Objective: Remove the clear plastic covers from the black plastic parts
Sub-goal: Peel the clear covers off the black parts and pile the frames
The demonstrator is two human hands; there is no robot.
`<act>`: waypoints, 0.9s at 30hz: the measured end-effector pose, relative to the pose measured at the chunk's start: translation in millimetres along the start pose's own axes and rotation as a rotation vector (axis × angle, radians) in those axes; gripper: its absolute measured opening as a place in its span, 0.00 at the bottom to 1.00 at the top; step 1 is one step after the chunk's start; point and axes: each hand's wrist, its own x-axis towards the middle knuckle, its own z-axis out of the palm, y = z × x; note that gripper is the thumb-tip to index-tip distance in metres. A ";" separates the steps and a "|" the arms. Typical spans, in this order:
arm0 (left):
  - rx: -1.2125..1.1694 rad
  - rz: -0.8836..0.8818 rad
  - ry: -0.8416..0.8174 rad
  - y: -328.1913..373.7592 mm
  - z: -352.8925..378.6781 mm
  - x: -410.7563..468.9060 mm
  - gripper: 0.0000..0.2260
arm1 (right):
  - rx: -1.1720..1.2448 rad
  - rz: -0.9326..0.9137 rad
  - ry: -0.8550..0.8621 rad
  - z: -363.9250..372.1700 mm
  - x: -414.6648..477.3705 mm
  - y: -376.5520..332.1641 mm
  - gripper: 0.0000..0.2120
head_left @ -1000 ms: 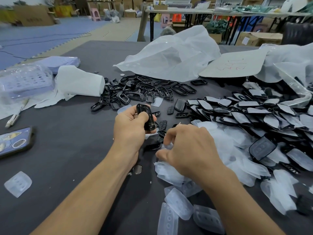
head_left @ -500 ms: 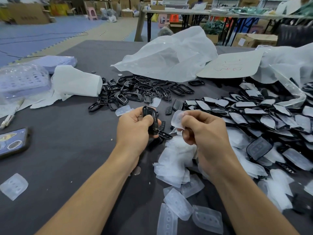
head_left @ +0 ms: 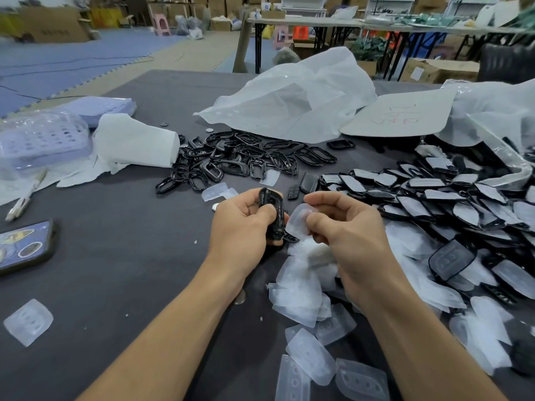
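Left hand (head_left: 243, 224) grips black part (head_left: 272, 212); right hand (head_left: 344, 227) pinches clear cover (head_left: 298, 221)

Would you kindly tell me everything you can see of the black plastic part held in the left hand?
The black plastic part is a glossy, elongated piece with a rounded upper end; it looks like hard moulded plastic. It stands roughly upright, edge-on to the camera, raised above the dark table. The left hand grips it, thumb pressed across its near side, fingers curled behind. Its lower end is hidden by the hand. A clear cover, pinched by the right hand, sits right beside it; whether they touch cannot be told.
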 end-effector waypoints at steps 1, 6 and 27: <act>-0.002 0.002 0.004 -0.1 0.0 0.3 0.12 | 0.003 -0.007 -0.005 0.2 0.4 0.0 0.10; 0.017 0.032 -0.010 0.7 1.4 -1.8 0.14 | -0.028 -0.081 0.066 -1.7 0.5 -2.1 0.10; -0.033 0.107 -0.148 6.2 3.8 -6.1 0.12 | -0.256 -0.257 0.133 11.5 -10.3 3.8 0.08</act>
